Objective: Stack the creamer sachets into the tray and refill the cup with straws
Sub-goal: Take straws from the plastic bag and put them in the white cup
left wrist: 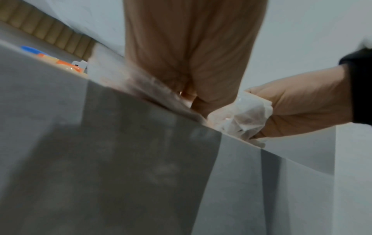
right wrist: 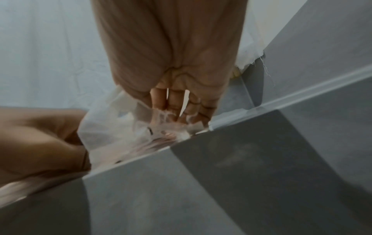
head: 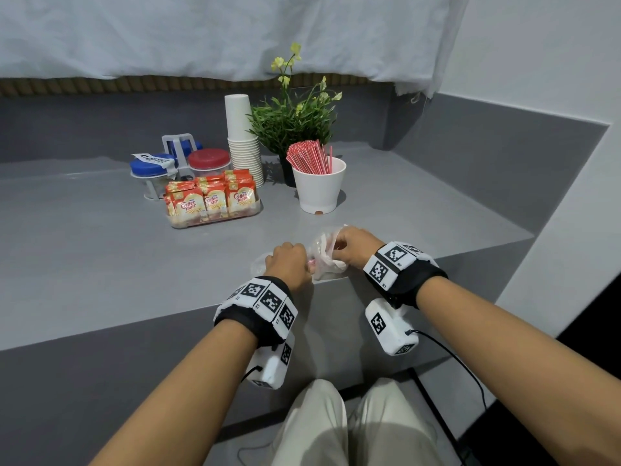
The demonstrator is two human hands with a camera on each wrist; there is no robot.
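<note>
1. My left hand (head: 291,264) and right hand (head: 353,243) both pinch the plastic bag (head: 324,255) at the counter (head: 100,264) edge.
2. Pink inside is probably straws.
3. Tearing hard could scatter them; the cup (head: 319,186) and sachets (head: 211,196) in their tray (head: 215,222) stand behind.

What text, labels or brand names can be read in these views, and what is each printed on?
"Coffee mate": on the front creamer sachets standing in the clear tray.
"COFFEE": on a white tag across the blue-lidded jar.
Wristband markers: tiny characters beside the square codes, too small to read.
Left and right wrist views: too blurred, no text legible.
</note>
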